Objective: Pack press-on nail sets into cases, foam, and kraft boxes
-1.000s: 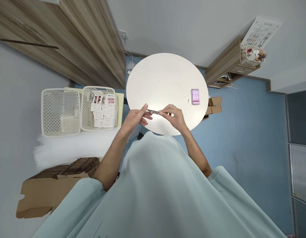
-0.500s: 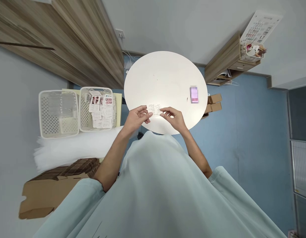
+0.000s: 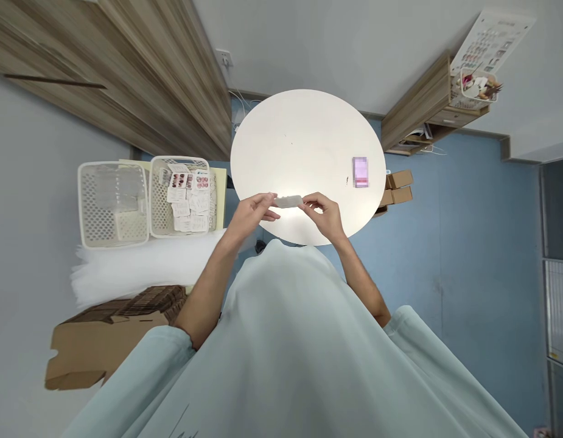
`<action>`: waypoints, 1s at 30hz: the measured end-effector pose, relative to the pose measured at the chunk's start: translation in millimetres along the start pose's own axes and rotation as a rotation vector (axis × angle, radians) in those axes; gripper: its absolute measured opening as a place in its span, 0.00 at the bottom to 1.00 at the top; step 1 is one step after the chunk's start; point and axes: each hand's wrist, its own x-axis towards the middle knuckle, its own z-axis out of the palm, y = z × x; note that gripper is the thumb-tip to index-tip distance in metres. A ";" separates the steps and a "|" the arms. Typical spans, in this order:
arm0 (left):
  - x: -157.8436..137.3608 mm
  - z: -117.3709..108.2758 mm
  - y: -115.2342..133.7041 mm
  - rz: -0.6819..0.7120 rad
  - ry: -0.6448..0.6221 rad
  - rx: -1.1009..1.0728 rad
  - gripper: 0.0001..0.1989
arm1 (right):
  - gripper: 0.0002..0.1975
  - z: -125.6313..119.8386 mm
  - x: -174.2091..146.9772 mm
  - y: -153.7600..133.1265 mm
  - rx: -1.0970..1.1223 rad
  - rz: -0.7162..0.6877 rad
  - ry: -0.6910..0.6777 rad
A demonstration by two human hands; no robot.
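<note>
Above the near part of the round white table (image 3: 308, 121), a small card (image 3: 289, 201) spans the gap between my hands. It is tilted, so its face looks plain grey and narrow. My left hand (image 3: 254, 213) pinches the left end between thumb and fingers. At the right end, the thumb and index finger of my right hand (image 3: 325, 216) are closed on it. Whether the card is folded or only tipped, I cannot tell.
A phone with a blurred screen (image 3: 360, 172) lies on the table's right side. To the left stand a white basket of printed cards (image 3: 152, 201) and another white basket (image 3: 82, 210). Below them are white wrapping sheets (image 3: 139, 261) and flattened cardboard boxes (image 3: 84, 350).
The card has turned from showing its printed lines to a narrow grey view. Both hands stay on it, and the whole view has shifted slightly.
</note>
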 end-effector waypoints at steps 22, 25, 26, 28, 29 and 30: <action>-2.0 20.8 -15.4 0.053 0.020 -0.005 0.45 | 0.29 -24.7 13.2 20.4 0.125 0.168 -0.033; 0.5 31.2 -17.9 0.062 0.057 -0.012 0.49 | 0.26 -31.3 17.9 24.5 0.130 0.175 -0.053; 0.9 36.0 -18.1 0.065 0.085 -0.001 0.48 | 0.25 -34.0 19.7 26.0 0.134 0.173 -0.059; 0.4 47.5 -17.7 0.077 0.153 0.051 0.40 | 0.24 -39.3 23.1 29.7 0.140 0.173 -0.067; -0.5 53.6 -17.3 0.095 0.184 0.089 0.35 | 0.24 -41.9 24.5 31.8 0.142 0.177 -0.068; -1.6 59.8 -17.2 0.124 0.206 0.136 0.30 | 0.23 -44.4 25.7 34.0 0.143 0.182 -0.070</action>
